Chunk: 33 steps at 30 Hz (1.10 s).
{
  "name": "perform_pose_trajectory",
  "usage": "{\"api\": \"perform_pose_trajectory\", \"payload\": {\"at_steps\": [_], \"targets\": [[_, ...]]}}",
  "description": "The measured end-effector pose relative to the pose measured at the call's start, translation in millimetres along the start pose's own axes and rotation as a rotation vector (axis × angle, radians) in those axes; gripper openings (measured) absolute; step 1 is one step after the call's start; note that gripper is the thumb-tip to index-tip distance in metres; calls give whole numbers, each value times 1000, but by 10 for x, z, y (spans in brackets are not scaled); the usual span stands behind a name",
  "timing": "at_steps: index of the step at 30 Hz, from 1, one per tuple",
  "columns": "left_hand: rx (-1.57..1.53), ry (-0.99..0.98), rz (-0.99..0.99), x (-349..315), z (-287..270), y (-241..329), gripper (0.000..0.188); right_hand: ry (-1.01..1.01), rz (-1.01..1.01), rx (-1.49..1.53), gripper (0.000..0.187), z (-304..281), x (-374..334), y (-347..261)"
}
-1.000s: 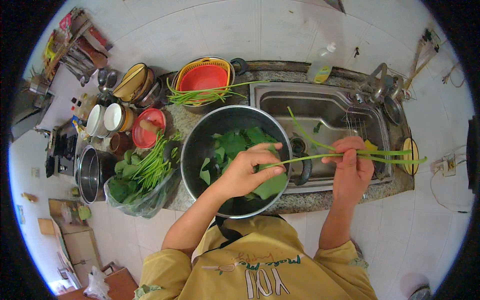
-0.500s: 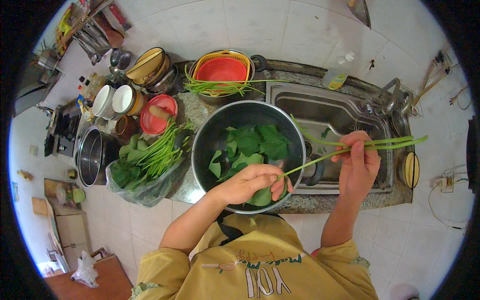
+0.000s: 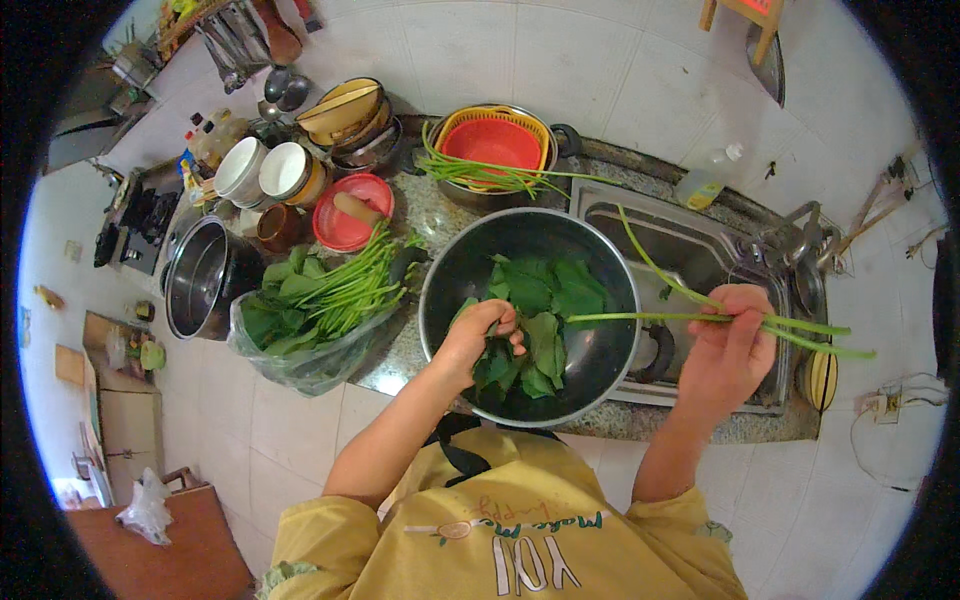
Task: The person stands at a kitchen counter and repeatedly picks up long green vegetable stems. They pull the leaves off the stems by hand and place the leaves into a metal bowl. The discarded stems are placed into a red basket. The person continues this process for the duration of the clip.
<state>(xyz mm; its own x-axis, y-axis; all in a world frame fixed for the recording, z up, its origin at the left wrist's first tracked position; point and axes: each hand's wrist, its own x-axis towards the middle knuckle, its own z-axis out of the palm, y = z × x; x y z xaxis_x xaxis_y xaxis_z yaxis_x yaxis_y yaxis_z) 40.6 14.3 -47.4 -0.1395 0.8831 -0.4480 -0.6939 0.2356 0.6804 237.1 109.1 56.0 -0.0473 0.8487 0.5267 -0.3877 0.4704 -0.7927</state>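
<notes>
My right hand (image 3: 735, 335) is closed round several long green stems (image 3: 620, 317) above the sink. Their cut ends stick out to the right, and the bare tips point left over a wide steel basin (image 3: 600, 370). Inside the basin, at its left side, my left hand (image 3: 484, 335) has its fingers curled on a green leaf, partly hidden by the hand. Loose green leaves (image 3: 578, 290) lie in the basin around it.
A clear plastic bag (image 3: 290, 365) of leafy stems sits left of the basin. Stripped stems (image 3: 480, 178) lie across a pot with a red basket (image 3: 490, 145). The steel sink (image 3: 690, 235) is at right; a dark pot (image 3: 200, 280) and bowls (image 3: 285, 170) stand left.
The stem that ran between my hands has come away from my left hand. My left hand has moved left and up over the leaves. The view has shifted slightly.
</notes>
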Motion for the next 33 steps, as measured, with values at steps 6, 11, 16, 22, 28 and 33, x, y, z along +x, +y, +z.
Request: {"api": "perform_pose_trajectory", "payload": {"at_steps": [6, 11, 16, 22, 28, 33], "targets": [[-426, -215, -20, -159, -243, 70, 35, -31, 265, 118, 18, 106, -45, 80], [-777, -466, -72, -320, -65, 223, 50, -22, 285, 68, 19, 120, -70, 104], [-750, -442, -17, -350, 30, 210, 43, -18, 286, 14, 20, 130, -90, 94], [-738, -371, -24, -345, 75, 197, 38, -56, 248, -98, 18, 108, -141, 103], [-168, -162, 137, -209, -161, 132, 18, -215, 320, -188, 13, 62, -168, 139], [-90, 27, 116, -123, -213, 72, 23, -327, 380, -258, 11, 118, -243, 189]]}}
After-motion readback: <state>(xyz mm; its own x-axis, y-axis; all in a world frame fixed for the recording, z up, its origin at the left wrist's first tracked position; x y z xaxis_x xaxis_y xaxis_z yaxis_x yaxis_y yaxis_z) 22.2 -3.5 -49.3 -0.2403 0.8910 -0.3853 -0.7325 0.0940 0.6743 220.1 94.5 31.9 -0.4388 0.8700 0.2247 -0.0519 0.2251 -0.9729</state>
